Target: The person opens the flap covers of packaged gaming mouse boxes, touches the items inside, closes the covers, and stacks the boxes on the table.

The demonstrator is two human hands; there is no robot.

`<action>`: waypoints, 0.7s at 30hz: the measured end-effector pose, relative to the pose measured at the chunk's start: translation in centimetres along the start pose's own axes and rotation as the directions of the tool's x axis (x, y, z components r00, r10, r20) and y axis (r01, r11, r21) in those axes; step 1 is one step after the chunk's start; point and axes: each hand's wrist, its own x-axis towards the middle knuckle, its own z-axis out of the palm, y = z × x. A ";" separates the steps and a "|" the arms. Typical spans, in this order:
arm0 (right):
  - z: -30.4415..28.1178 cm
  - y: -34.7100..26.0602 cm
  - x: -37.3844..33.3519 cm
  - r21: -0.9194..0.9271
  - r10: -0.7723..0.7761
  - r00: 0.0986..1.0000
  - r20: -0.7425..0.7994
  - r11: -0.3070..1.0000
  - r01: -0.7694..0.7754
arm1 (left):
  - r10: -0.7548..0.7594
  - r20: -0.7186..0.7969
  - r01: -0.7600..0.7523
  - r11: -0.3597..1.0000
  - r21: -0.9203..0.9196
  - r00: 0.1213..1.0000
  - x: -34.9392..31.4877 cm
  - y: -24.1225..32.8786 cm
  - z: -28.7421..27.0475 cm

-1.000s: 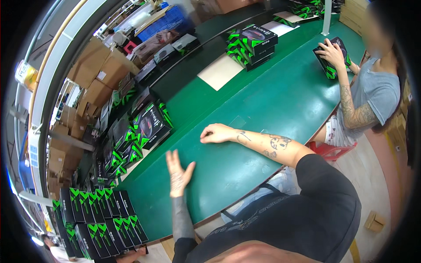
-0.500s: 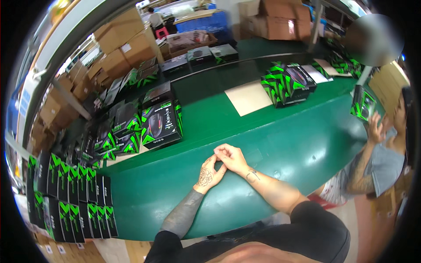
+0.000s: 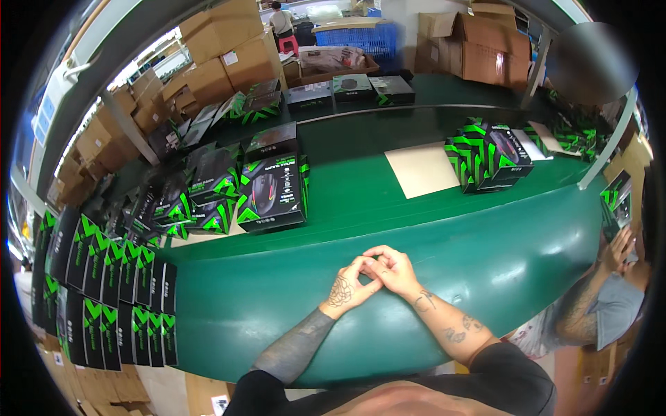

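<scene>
Both hands meet above the green worktop in front of me. My left hand has its fingers closed together, with their tips against my right hand. Over them curl the fingers of my right hand, also closed. A small gap shows between the thumbs and fingers, and I see no object in either hand. Beyond the hands to the left, a black and green mouse box stands at the front of a pile of similar boxes. Farther right is a patterned green and black box stack beside a flat cardboard sheet.
Upright rows of black and green boxes fill the worktop's left end. Several boxes lie along the dark conveyor belt. Large cartons stand behind it. At the right, a co-worker's hand holds a small box.
The view has turned, so the worktop and boxes appear shifted right. My hands stay joined, with the fingers slightly rearranged. The co-worker's box now appears nearer the right rim.
</scene>
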 end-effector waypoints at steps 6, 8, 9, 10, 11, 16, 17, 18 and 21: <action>-0.2 -1.3 -0.5 -0.065 0.003 1.000 -0.026 0.998 -0.004 | 0.012 0.011 -0.012 0.998 0.067 1.000 -0.1 0.5 0.5; -0.5 -1.3 -0.4 -0.085 -0.003 0.999 -0.032 0.996 0.001 | 0.049 0.012 -0.050 0.992 0.118 0.999 -0.1 0.4 0.5; -0.6 -1.5 -0.5 -0.079 0.009 1.000 -0.030 0.997 -0.011 | -0.010 0.026 0.008 0.996 0.085 1.000 -0.2 0.5 0.5; -0.7 -1.1 -0.6 -0.082 0.025 0.999 -0.039 0.996 -0.028 | -0.066 0.044 0.064 0.997 0.048 0.997 -0.1 0.7 0.7; -0.8 -0.8 -0.8 -0.070 0.017 0.999 -0.038 0.997 -0.020 | 0.039 0.029 -0.041 0.997 0.061 0.999 -0.2 0.5 0.8; -1.1 0.0 -0.9 -0.058 0.005 0.997 -0.071 0.998 -0.009 | 0.033 0.042 -0.036 0.995 0.090 0.999 -0.1 0.5 1.2; -0.9 -0.1 -0.8 -0.033 -0.013 0.998 -0.066 0.999 0.011 | 0.037 0.042 -0.042 0.992 0.119 0.998 -0.1 0.5 1.2; -0.8 -0.2 -0.8 -0.009 -0.030 0.998 -0.063 1.000 0.030 | 0.042 0.047 -0.047 0.992 0.117 0.998 -0.2 0.3 1.2; -0.8 -0.4 -0.6 -0.030 -0.038 0.997 -0.059 0.999 0.037 | 0.060 0.012 -0.061 0.990 0.130 0.998 -0.1 -0.1 1.3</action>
